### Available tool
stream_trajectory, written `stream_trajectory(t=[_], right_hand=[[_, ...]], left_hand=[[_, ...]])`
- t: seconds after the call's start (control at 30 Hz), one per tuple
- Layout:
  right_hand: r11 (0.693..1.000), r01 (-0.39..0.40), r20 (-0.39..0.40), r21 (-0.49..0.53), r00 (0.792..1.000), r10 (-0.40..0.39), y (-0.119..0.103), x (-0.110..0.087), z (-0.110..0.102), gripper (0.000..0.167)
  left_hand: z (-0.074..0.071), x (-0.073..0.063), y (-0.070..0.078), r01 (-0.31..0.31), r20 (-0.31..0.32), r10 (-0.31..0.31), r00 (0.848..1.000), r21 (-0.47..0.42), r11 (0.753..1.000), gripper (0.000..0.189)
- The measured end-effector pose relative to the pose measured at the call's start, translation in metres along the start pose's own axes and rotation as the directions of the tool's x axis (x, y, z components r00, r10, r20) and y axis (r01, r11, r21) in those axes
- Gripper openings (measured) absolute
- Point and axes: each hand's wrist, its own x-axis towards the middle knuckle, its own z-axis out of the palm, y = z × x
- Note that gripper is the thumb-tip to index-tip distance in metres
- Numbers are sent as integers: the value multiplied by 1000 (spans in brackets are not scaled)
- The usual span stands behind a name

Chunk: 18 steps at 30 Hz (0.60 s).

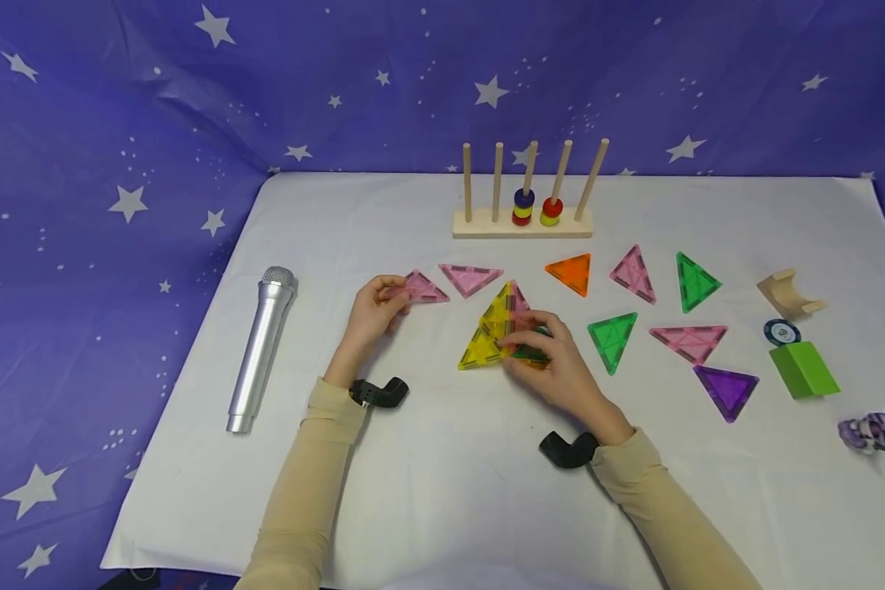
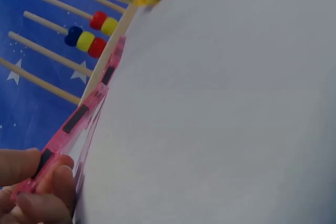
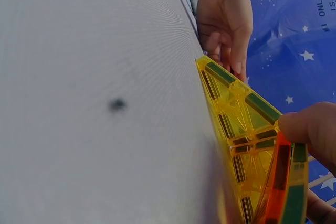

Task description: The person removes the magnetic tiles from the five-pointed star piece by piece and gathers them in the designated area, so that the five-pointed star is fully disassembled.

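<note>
My left hand (image 1: 374,313) pinches one corner of a pink translucent triangle magnetic tile (image 1: 426,288). In the left wrist view this tile (image 2: 65,136) is tilted up from the cloth. Its far end is close to a second pink tile (image 1: 471,279); whether they touch I cannot tell. My right hand (image 1: 564,365) grips a standing build of magnetic tiles. A yellow side (image 1: 490,332) faces left, with pink and green pieces partly hidden behind the fingers. The right wrist view shows yellow tiles (image 3: 236,95) and an orange-red edge (image 3: 278,177) beside the fingers.
Loose orange (image 1: 571,273), green (image 1: 612,340), pink (image 1: 689,342) and purple (image 1: 728,392) triangle tiles lie rightward. Behind stands a peg rack (image 1: 501,228) with beads. A silver microphone (image 1: 258,356) lies left; a green block (image 1: 804,370), wooden arch (image 1: 791,297) and doll (image 1: 873,430) lie far right.
</note>
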Motion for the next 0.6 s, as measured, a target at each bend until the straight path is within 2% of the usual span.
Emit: stream_trajectory(t=[0.07, 0.13, 0.23, 0.3, 0.4, 0.43, 0.5, 0.53, 0.6], right_hand=[[1000, -8, 7, 1, 1000, 8, 0, -1, 1, 19], [1000, -11, 8, 0, 1000, 11, 0, -1, 2, 19], [1000, -9, 7, 0, 1000, 9, 1, -1, 4, 20], [1000, -7, 8, 2, 1000, 7, 2, -1, 4, 20], [1000, -3, 10, 0, 1000, 3, 1, 0, 5, 19], [1000, -3, 9, -2, 1000, 3, 1, 0, 4, 19], [1000, -5, 4, -7, 1000, 5, 1, 0, 3, 19], [1000, -4, 2, -10, 1000, 4, 1, 1, 3, 19], [1000, -5, -2, -11, 1000, 5, 1, 1, 1, 19]], left_hand=[[-3, 4, 2, -22, 21, 19, 1000, 132, 991, 28], [-5, 6, 3, -43, 36, 35, 999, 237, 970, 29], [-8, 9, 6, -70, 19, 68, 997, 397, 915, 34], [-8, 8, 6, -54, -22, 72, 997, 456, 888, 39], [-9, 3, 7, -12, -87, 63, 994, 494, 869, 47], [-9, 1, 8, -5, -97, 61, 993, 490, 872, 49], [-8, -3, 8, 1, -90, 43, 995, 434, 901, 49], [-7, -5, 9, 0, -70, 31, 997, 400, 916, 48], [-3, -12, 10, -2, 16, -4, 1000, 333, 943, 46]])
